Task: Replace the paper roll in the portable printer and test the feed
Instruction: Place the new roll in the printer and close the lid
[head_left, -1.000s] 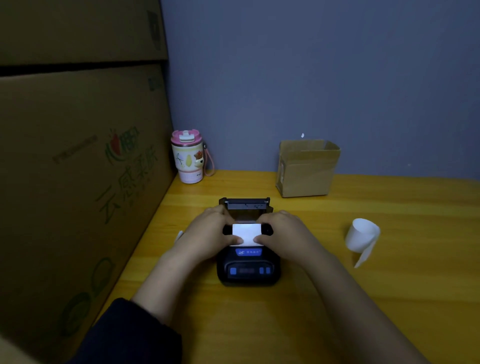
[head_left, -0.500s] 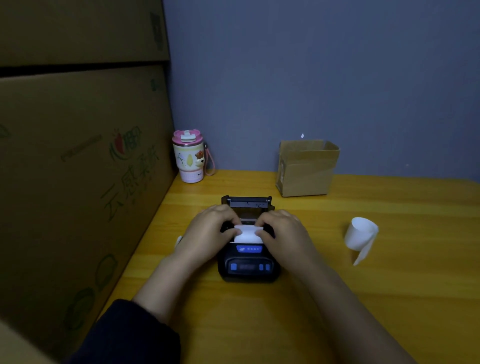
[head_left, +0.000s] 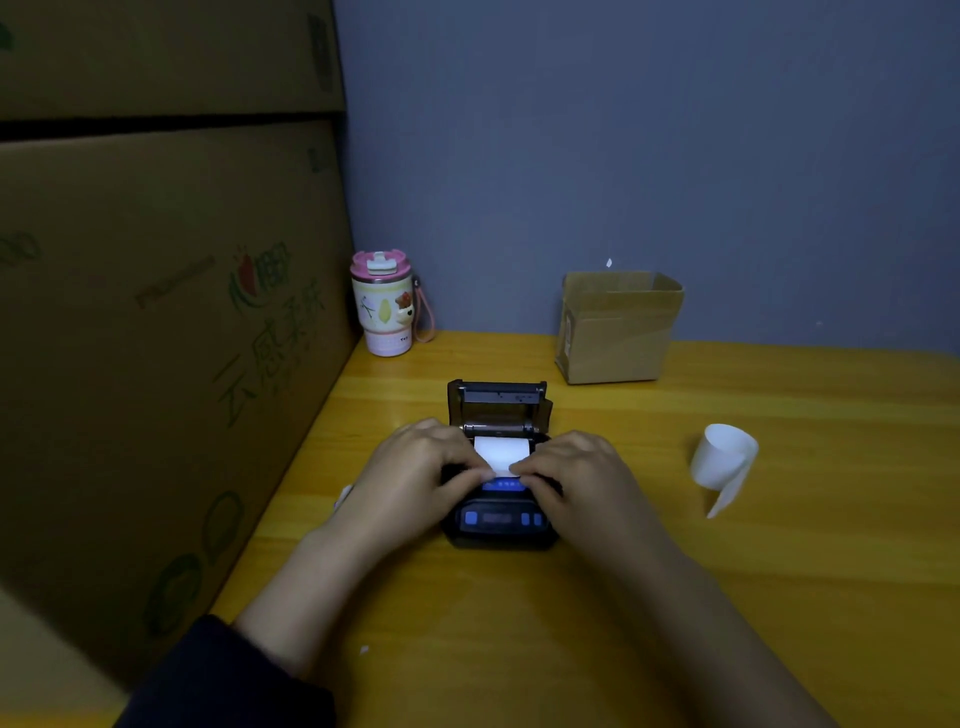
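Observation:
A small black portable printer (head_left: 501, 525) with blue buttons sits on the yellow wooden table (head_left: 727, 597), its lid (head_left: 497, 400) standing open at the back. A white paper roll (head_left: 501, 451) lies in the printer's bay. My left hand (head_left: 421, 475) and my right hand (head_left: 582, 478) rest on either side of the printer, thumbs and fingertips pinching the paper's front edge over the blue strip. A second, loosely unwound white paper roll (head_left: 723, 462) lies on the table to the right, well apart from both hands.
A wall of large cardboard boxes (head_left: 156, 338) runs along the left edge of the table. A pink-lidded tumbler (head_left: 385, 304) stands in the back left corner. A small open cardboard box (head_left: 618, 327) stands at the back, against the grey wall.
The paper's loose end was held flat over the printer's front; it has moved back and now sits in the bay, with both hands' fingertips drawn closer together on its front edge.

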